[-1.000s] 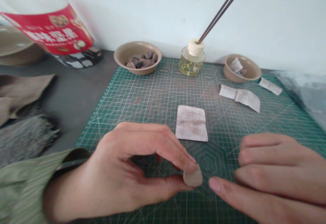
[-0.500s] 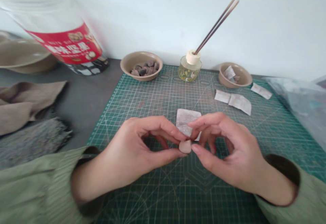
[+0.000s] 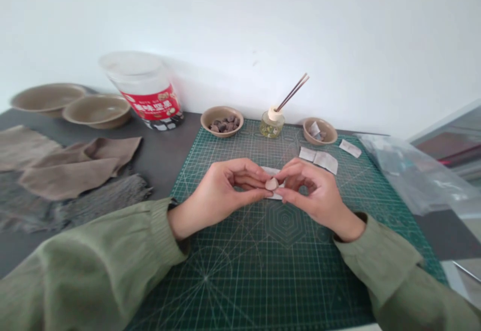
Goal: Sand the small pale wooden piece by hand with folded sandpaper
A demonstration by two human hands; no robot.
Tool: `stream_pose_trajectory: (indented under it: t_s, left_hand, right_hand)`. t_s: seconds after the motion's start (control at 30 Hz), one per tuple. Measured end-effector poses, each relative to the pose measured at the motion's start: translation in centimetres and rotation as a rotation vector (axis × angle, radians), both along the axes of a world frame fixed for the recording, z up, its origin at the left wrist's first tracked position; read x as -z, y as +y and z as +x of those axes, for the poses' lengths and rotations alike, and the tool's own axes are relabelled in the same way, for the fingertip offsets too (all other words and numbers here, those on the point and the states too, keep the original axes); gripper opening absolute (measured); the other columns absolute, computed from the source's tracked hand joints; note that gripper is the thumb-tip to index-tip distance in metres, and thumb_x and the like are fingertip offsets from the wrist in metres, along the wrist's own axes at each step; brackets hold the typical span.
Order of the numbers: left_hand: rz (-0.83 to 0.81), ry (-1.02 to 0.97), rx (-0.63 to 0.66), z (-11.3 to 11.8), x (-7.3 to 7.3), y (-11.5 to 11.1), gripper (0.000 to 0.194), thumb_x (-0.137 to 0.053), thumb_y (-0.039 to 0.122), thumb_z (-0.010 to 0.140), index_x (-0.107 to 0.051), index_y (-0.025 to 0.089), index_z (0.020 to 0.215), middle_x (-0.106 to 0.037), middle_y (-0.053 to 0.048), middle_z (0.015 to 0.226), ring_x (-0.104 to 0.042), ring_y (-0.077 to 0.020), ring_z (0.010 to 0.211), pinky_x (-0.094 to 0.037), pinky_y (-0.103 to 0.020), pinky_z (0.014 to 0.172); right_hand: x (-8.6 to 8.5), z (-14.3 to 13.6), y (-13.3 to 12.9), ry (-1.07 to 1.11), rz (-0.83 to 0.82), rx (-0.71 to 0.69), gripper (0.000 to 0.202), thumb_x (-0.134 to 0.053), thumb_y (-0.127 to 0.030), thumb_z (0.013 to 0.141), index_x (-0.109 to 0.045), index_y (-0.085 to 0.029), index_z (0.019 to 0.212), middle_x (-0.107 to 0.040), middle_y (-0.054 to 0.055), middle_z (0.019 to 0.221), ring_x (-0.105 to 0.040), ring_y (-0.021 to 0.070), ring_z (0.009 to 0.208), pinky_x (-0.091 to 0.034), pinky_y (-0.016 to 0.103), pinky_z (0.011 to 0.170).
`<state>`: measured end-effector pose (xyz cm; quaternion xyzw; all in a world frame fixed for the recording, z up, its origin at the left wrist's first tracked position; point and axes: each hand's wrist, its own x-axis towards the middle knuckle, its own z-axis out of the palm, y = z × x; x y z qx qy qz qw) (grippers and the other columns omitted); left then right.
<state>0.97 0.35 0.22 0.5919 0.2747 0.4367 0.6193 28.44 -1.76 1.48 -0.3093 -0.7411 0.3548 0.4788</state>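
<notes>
A small beige stone-like piece [image 3: 271, 184] is held up between both hands over the cutting mat. My left hand [image 3: 221, 190] pinches it from the left with thumb and fingers. From the right, my right hand [image 3: 317, 188] closes its thumb and fingertips at the piece's edge. Behind and below the fingertips a whitish, paper-like square [image 3: 276, 197] shows, mostly covered by the hands. The green cutting mat [image 3: 240, 271] spreads under both hands.
At the back stand a bowl of dark stones [image 3: 205, 120], a reed diffuser [image 3: 272, 125] and a smaller bowl [image 3: 331, 133]. Paper-like strips [image 3: 325, 161] lie right. A plastic jar [image 3: 150, 95], tan bowls [image 3: 97, 113] and cloths [image 3: 71, 170] are left; clear plastic [image 3: 406, 175] lies far right.
The camera view has pulled back and shifted, so everything looks smaller and more of the table shows. The hands remain together at the small piece, which shows a different, more pointed outline.
</notes>
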Motion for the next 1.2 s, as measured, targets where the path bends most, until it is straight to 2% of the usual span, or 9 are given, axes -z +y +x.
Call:
stream_pose_trajectory:
  t_s: [0.17, 0.3, 0.43, 0.67, 0.9, 1.2]
  left_hand:
    - [0.019, -0.012, 0.022, 0.4, -0.7, 0.7, 0.065, -0.127, 0.061, 0.084, -0.093, 0.016, 0.115, -0.104, -0.016, 0.115, -0.105, -0.0365, 0.110, -0.089, -0.048, 0.109]
    - [0.045, -0.015, 0.004, 0.5, -1.2, 1.0, 0.057, -0.127, 0.052, 0.086, -0.094, 0.016, 0.114, -0.104, -0.016, 0.114, -0.105, -0.0339, 0.108, -0.088, -0.043, 0.107]
    - [0.063, -0.032, -0.029, 0.8, -1.2, 0.9, 0.046, -0.126, 0.040, 0.089, -0.094, 0.016, 0.112, -0.104, -0.014, 0.112, -0.105, -0.0296, 0.105, -0.087, -0.032, 0.101]
    - [0.015, -0.062, -0.061, 1.1, -1.0, -0.6, 0.029, -0.116, 0.018, 0.094, -0.091, 0.018, 0.110, -0.104, -0.008, 0.106, -0.104, -0.0231, 0.096, -0.083, -0.021, 0.093]
    - [-0.053, -0.121, -0.097, 1.4, -2.1, -2.2, 0.032, -0.108, 0.000, 0.089, -0.094, 0.021, 0.108, -0.104, -0.001, 0.103, -0.104, -0.0199, 0.090, -0.081, -0.014, 0.088]
    - [-0.063, -0.124, -0.110, 1.4, -3.1, -2.8, 0.034, -0.105, -0.006, 0.088, -0.097, 0.024, 0.104, -0.102, 0.003, 0.097, -0.102, -0.0182, 0.082, -0.079, -0.011, 0.082]
  right_hand:
    - [-0.7, 0.6, 0.6, 0.030, -0.024, 0.004, 0.023, -0.113, -0.031, 0.107, -0.101, -0.028, 0.127, -0.090, 0.003, 0.111, -0.084, 0.0130, 0.072, -0.067, 0.023, 0.066]
    - [-0.7, 0.8, 1.1, 0.076, -0.066, -0.035, 0.021, -0.112, -0.028, 0.109, -0.103, -0.029, 0.128, -0.092, 0.003, 0.115, -0.088, 0.0130, 0.070, -0.069, 0.022, 0.063]
    - [0.0, 0.6, 1.5, 0.148, -0.110, -0.070, 0.023, -0.112, -0.026, 0.108, -0.103, -0.031, 0.129, -0.092, 0.003, 0.115, -0.092, 0.0144, 0.071, -0.072, 0.021, 0.063]
    - [1.3, 0.0, 0.7, 0.234, -0.216, -0.110, 0.029, -0.112, -0.016, 0.106, -0.104, -0.032, 0.129, -0.093, 0.003, 0.116, -0.093, 0.0139, 0.069, -0.074, 0.019, 0.062]
    - [1.3, -0.4, -0.3, 0.333, -0.327, -0.174, 0.036, -0.110, -0.012, 0.106, -0.105, -0.034, 0.135, -0.093, 0.003, 0.117, -0.092, 0.0115, 0.070, -0.073, 0.016, 0.063]
    - [1.3, -0.6, -0.8, 0.425, -0.414, -0.228, 0.041, -0.114, -0.009, 0.100, -0.106, -0.031, 0.134, -0.095, 0.005, 0.116, -0.091, 0.0138, 0.069, -0.076, 0.019, 0.062]
